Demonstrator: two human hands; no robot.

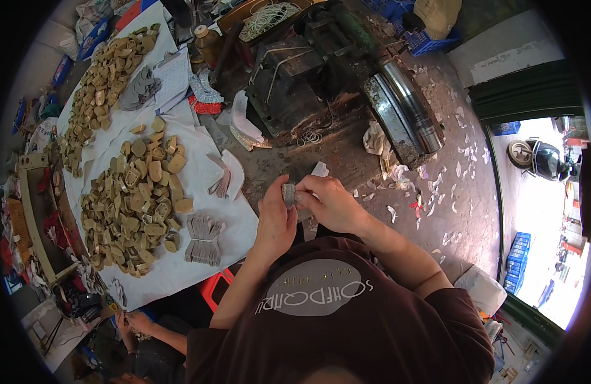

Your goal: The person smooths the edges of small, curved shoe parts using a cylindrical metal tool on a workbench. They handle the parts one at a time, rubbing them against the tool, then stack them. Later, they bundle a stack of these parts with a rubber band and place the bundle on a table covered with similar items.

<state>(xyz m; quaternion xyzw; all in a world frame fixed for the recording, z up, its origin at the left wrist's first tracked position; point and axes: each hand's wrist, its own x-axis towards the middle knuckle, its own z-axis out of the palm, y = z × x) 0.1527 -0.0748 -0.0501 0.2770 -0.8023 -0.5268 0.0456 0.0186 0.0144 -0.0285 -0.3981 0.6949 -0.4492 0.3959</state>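
Left grip (276, 221): you are holding a small grey piece (288, 193) between thumb and fingers, before your chest. Right grip (332, 203): you are touching its right edge; cannot tell whether pinching. Leftward, a tied grey bundle (204, 242) and brown block pile (137, 203) are lying on the white-covered worktop (242, 225).

The left grip (276, 214) and right grip (331, 201) covered parts of the small grey piece (288, 192), whose exact kind was too small to tell. The right grip also hid the lower end of a white scrap (320, 169). The lower edge cut off the maroon shirt (347, 339); the upper edge cropped a beige bag (437, 16).
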